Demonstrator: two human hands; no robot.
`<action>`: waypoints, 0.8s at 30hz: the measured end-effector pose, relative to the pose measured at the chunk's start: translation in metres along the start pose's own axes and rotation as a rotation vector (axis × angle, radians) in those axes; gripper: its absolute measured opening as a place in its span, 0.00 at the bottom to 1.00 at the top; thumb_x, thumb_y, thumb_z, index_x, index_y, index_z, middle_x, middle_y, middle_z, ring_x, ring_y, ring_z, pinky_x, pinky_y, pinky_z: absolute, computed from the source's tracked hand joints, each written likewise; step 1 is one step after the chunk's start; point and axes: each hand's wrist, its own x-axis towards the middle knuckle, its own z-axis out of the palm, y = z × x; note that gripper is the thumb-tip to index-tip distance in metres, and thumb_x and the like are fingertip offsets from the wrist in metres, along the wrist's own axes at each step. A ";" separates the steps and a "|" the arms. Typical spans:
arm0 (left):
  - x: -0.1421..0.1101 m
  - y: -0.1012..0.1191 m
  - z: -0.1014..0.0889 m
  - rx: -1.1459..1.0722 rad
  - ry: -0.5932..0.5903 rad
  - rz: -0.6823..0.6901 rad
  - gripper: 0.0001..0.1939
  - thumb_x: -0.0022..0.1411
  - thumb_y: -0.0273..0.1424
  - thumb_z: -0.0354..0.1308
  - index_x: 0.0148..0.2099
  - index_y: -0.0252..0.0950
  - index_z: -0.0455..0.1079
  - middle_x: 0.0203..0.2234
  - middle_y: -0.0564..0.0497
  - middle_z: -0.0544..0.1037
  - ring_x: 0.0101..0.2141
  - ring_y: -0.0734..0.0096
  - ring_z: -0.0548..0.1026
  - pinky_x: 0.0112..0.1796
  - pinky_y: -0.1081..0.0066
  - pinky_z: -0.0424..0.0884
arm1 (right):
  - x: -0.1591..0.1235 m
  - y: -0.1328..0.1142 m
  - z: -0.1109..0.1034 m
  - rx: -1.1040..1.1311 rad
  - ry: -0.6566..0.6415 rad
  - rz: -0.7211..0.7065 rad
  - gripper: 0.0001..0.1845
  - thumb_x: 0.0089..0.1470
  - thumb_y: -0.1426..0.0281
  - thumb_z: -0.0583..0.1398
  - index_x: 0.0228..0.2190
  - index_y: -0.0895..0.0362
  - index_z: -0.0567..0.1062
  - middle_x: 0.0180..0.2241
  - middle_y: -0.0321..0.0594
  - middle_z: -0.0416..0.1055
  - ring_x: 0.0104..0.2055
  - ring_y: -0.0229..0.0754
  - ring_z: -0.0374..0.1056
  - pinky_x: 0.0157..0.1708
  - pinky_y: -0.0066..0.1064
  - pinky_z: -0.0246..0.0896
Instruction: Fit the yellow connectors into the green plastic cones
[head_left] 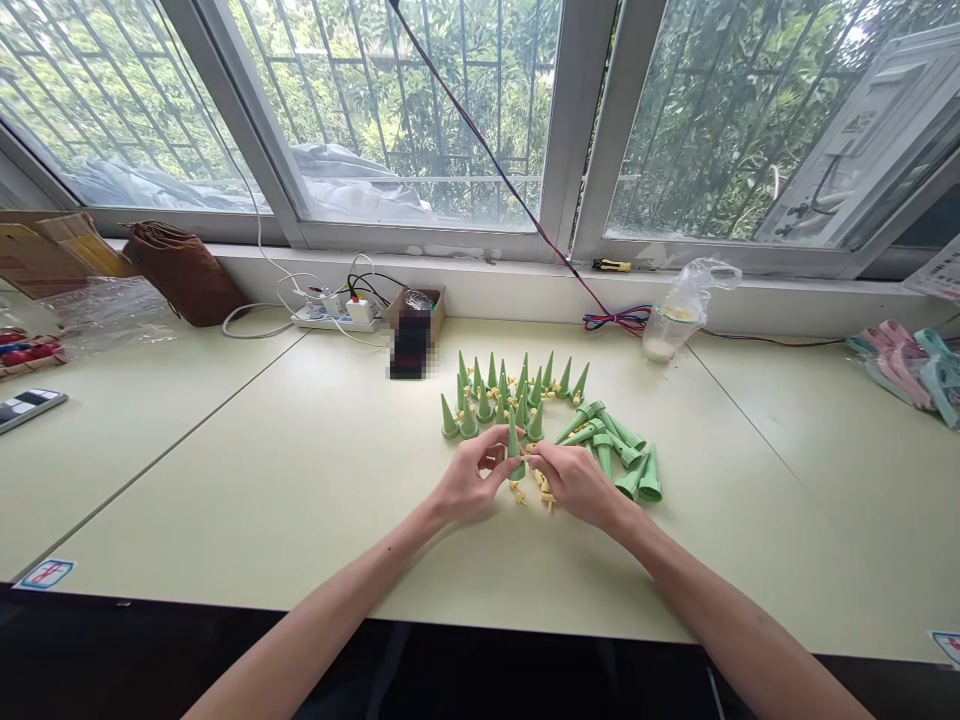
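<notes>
My left hand (472, 472) is closed around a green plant watering spike (513, 440), held with its tip up. Close against the spike's lower side, my right hand (577, 483) pinches a small yellow valve (527, 457), mostly covered by the fingers. Whether the valve sits inside the spike cannot be made out. Loose yellow valves (519, 495) lie on the table below the hands. Beyond them, several green spikes with yellow pieces (484, 405) stand upright in rows. To the right of my right hand, more green spikes (604, 440) lie in a loose pile.
The pale table (285, 520) runs up to the window sill. Along its back are a power strip (337, 318), a small cardboard box (433, 305), coiled cable (615, 319) and a plastic cup in a bag (667, 330). A brown pouch (180, 275) is left; pink and teal clips (911, 360) are right.
</notes>
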 end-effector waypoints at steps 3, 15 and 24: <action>0.000 0.000 0.000 -0.004 0.003 0.000 0.15 0.67 0.34 0.56 0.53 0.33 0.67 0.37 0.47 0.77 0.33 0.69 0.76 0.36 0.68 0.76 | 0.000 -0.001 0.000 0.014 0.003 0.009 0.20 0.71 0.64 0.46 0.28 0.55 0.66 0.22 0.34 0.64 0.21 0.36 0.57 0.23 0.27 0.47; 0.004 -0.001 -0.007 -0.068 0.010 -0.059 0.18 0.67 0.38 0.57 0.54 0.33 0.67 0.32 0.48 0.74 0.28 0.74 0.70 0.26 0.75 0.69 | 0.001 -0.009 -0.004 0.097 0.053 -0.027 0.08 0.67 0.68 0.54 0.44 0.56 0.71 0.34 0.40 0.72 0.29 0.38 0.67 0.31 0.28 0.60; 0.006 -0.001 -0.010 -0.353 0.015 -0.222 0.22 0.62 0.43 0.62 0.53 0.34 0.68 0.33 0.48 0.72 0.21 0.82 0.59 0.17 0.80 0.54 | 0.000 -0.006 -0.002 0.113 0.150 -0.083 0.09 0.67 0.66 0.55 0.46 0.53 0.72 0.37 0.40 0.72 0.29 0.36 0.67 0.32 0.28 0.64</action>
